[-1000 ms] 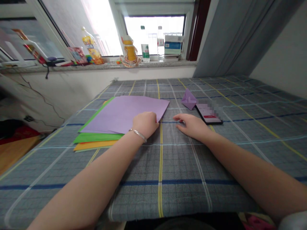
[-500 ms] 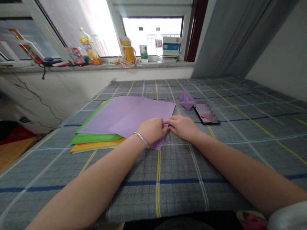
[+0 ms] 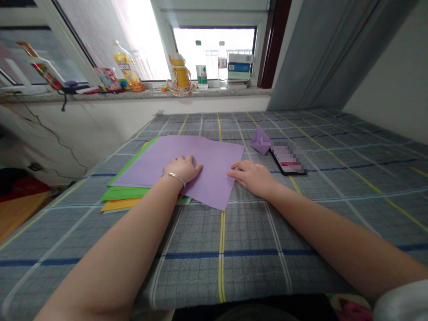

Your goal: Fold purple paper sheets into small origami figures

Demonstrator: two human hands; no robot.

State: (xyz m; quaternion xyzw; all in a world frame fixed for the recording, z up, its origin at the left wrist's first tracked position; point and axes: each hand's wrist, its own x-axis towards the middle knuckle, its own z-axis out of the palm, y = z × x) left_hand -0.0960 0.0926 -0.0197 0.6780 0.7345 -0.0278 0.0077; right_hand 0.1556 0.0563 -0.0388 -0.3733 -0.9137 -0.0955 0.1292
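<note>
A loose purple sheet [image 3: 214, 178] lies askew on top of a stack of coloured paper [image 3: 133, 192] with purple, green and orange sheets. My left hand [image 3: 182, 168], a bangle on its wrist, rests flat and open on the purple sheet. My right hand [image 3: 251, 174] touches the sheet's right edge with its fingertips, fingers loosely curled and nothing gripped. A small folded purple paper shape [image 3: 261, 140] sits beyond it, beside a phone [image 3: 288, 158].
All of this lies on a grey checked cloth [image 3: 254, 240] with yellow and blue lines. On the windowsill [image 3: 140, 92] at the back stand several bottles, a yellow toy and stacked boxes. A grey curtain [image 3: 327, 53] hangs at the right.
The top purple sheet has been pulled off the stack toward me and to the right. My left hand let go of its edge and moved left to lie flat on it.
</note>
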